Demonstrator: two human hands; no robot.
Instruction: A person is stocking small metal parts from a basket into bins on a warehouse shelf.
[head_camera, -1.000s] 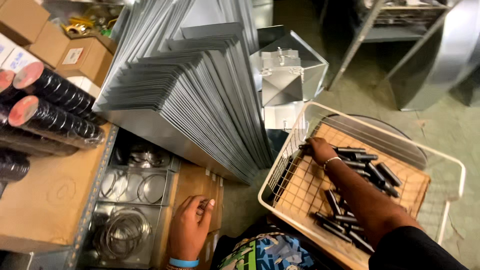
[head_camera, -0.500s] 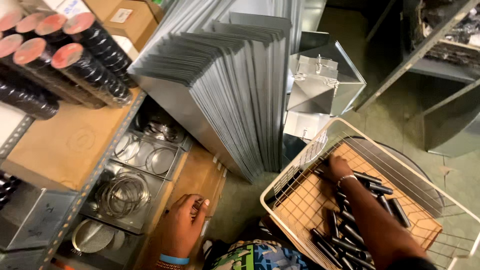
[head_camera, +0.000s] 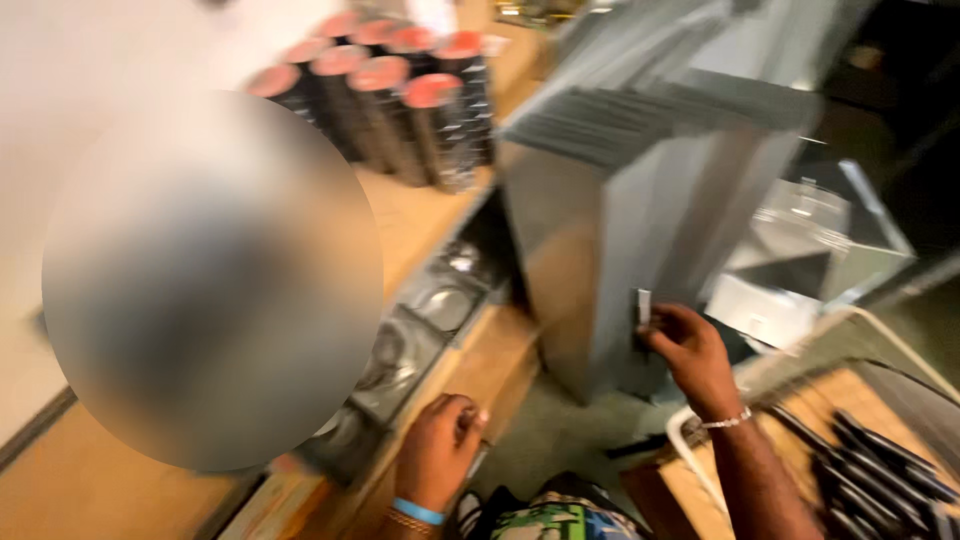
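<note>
Since the earlier frame your right hand (head_camera: 690, 350) has left the wire basket (head_camera: 700, 470) at 5 o'clock, fingers pinching a small metal clip (head_camera: 643, 306) against the stacked sheet metal (head_camera: 640, 200); left hand (head_camera: 437, 455), fingers curled, braces on the shelf edge (head_camera: 490, 370).

A wooden shelf (head_camera: 430, 225) carries a cluster of dark rolls with red ends (head_camera: 400, 100). A lower wooden shelf (head_camera: 495, 365) runs beside round metal fittings (head_camera: 420, 320). Grey concrete floor (head_camera: 560, 435) lies below, dimly lit.
</note>
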